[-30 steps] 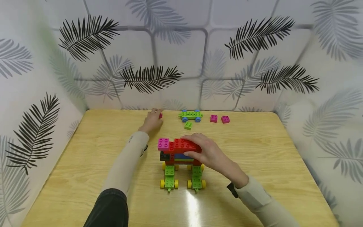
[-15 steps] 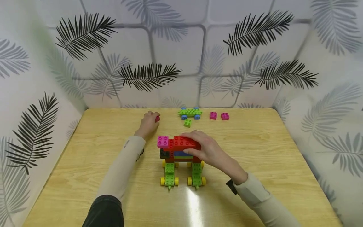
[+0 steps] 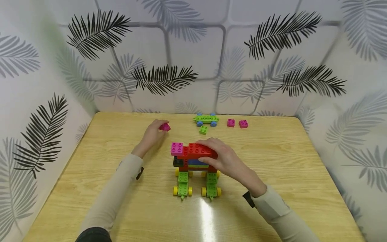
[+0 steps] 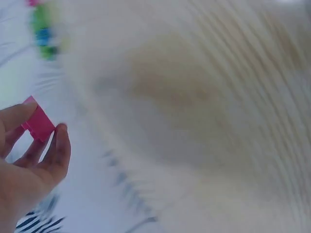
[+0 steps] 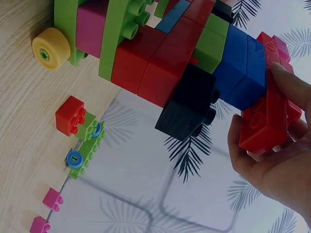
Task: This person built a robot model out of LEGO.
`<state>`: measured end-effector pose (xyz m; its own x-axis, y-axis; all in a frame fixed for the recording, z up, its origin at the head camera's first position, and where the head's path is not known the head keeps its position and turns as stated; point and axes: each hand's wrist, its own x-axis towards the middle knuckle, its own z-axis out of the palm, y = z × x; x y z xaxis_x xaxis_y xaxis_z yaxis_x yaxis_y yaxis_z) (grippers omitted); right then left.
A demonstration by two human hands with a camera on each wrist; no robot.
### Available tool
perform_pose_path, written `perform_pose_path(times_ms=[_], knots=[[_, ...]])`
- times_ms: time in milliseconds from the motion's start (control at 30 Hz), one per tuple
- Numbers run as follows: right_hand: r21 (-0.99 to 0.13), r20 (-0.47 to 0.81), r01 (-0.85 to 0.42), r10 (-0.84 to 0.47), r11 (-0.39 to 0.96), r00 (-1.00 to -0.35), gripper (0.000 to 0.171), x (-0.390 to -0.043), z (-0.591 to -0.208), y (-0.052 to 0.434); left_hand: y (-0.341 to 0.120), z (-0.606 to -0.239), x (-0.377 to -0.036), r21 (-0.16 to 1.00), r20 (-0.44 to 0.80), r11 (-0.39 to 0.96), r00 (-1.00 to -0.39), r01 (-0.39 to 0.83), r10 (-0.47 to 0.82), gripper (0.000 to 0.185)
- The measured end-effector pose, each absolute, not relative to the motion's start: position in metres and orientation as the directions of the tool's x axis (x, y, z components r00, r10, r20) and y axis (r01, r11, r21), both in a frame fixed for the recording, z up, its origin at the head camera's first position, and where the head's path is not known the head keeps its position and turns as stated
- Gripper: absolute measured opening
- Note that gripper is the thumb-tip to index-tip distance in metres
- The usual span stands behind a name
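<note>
On the wooden worktop (image 3: 272, 161), near its middle, stands a brick model (image 3: 195, 168) on two green wheeled bases with yellow wheels. The right hand (image 3: 222, 158) curls over the long red brick (image 3: 198, 150) on top of it, fingers wrapped round the far end; a magenta brick (image 3: 176, 148) sits at the near-left end of that top layer. The left hand (image 3: 152, 134) pinches a small magenta brick (image 3: 165, 127) between thumb and fingers, clearly so in the left wrist view (image 4: 38, 124). A second ago this hand lay at the back edge of the worktop with the brick barely showing; now it has drawn nearer the model and the brick appears lifted off the surface, so the piece is picked and seems on its way to the build. At the back remain a green chassis with blue wheels (image 3: 206, 118), a small green brick (image 3: 203, 130) and two loose magenta bricks (image 3: 237, 123).
</note>
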<state>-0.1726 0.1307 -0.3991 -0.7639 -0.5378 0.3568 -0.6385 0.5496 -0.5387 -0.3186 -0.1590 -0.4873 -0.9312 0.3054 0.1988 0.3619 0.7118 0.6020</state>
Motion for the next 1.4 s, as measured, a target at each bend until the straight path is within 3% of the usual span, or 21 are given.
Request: perform_pose_path(times_ms=[300, 533, 767, 1067, 1400], knots=[[-0.545, 0.352, -0.629, -0.53, 0.554, -0.771, 0.048, -0.172, -0.398, 0.13, -0.172, -0.422, -0.237, 0.746, 0.307, 0.473, -0.872, 0.469, 0.381, 0.04], [-0.539, 0.369, -0.639, -0.528, 0.549, -0.765, 0.048, -0.172, -0.397, 0.131, -0.168, -0.4, -0.187, 0.721, 0.465, 0.298, -0.755, 0.626, 0.462, 0.04], [-0.539, 0.379, -0.644, -0.526, 0.544, -0.761, 0.049, -0.172, -0.398, 0.132, -0.159, -0.399, -0.179, 0.652, 0.522, 0.273, -0.68, 0.707, 0.515, 0.045], [-0.538, 0.369, -0.646, -0.538, 0.541, -0.758, 0.049, -0.173, -0.399, 0.132, -0.154, -0.4, -0.178, 0.645, 0.507, 0.291, -0.68, 0.707, 0.529, 0.042], [-0.554, 0.36, -0.634, -0.532, 0.539, -0.766, 0.049, -0.171, -0.399, 0.131, -0.143, -0.416, -0.181, 0.663, 0.577, 0.212, -0.671, 0.718, 0.466, 0.049]])
